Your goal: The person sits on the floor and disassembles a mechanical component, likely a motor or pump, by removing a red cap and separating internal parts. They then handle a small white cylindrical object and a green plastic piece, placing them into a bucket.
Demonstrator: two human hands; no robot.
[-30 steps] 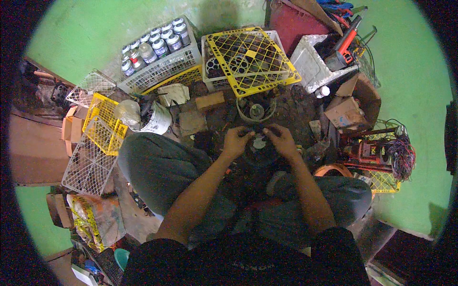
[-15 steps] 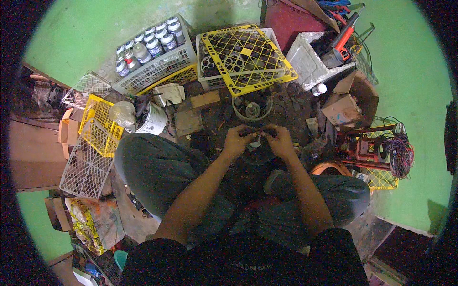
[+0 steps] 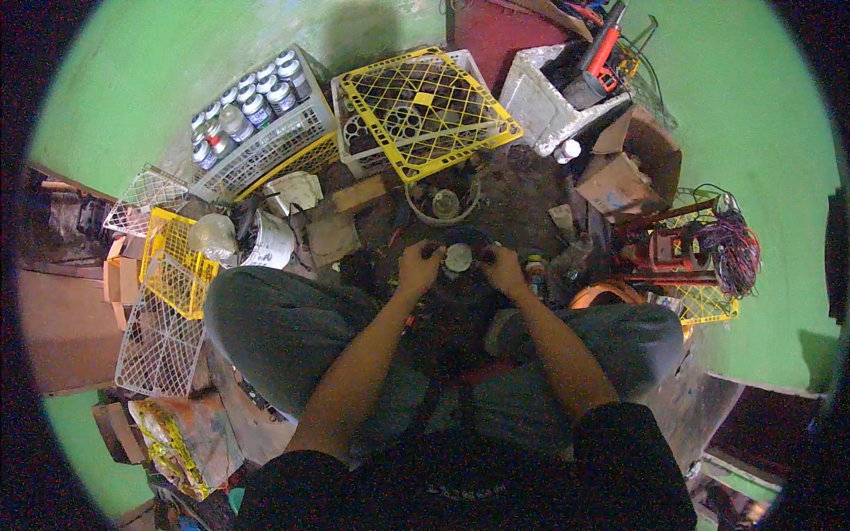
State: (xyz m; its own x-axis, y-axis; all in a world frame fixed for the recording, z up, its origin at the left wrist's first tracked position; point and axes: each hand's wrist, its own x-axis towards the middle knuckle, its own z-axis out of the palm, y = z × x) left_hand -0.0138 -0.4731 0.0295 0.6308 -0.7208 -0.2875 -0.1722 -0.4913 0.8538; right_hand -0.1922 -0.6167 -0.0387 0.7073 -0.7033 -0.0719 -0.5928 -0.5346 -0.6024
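Observation:
My left hand (image 3: 421, 268) and my right hand (image 3: 502, 269) are held apart in front of my crossed legs. Between them lies a pale round disc-like piece (image 3: 458, 257), over a dark area that is hard to make out. The fingers of both hands are curled in with tips pinched; whatever they hold, if anything, is too small and dark to name. Just to the right of my right hand stands a small bottle (image 3: 535, 268). Beyond the hands sits a round tub (image 3: 414, 209) with a clear glass-like item (image 3: 445, 203) inside.
A crate of bottles (image 3: 266, 150) stands far left, beside a crate under a yellow grid (image 3: 424, 99). To the right are a foam box (image 3: 529, 111), a cardboard box (image 3: 611, 188) and a red metal frame with wires (image 3: 668, 254). A white bucket (image 3: 270, 241) stands by my left knee.
My hands were close together with fingertips nearly meeting; now they are apart, and the pale round piece shows fully between them. The whole view has shifted, so the surroundings sit further left.

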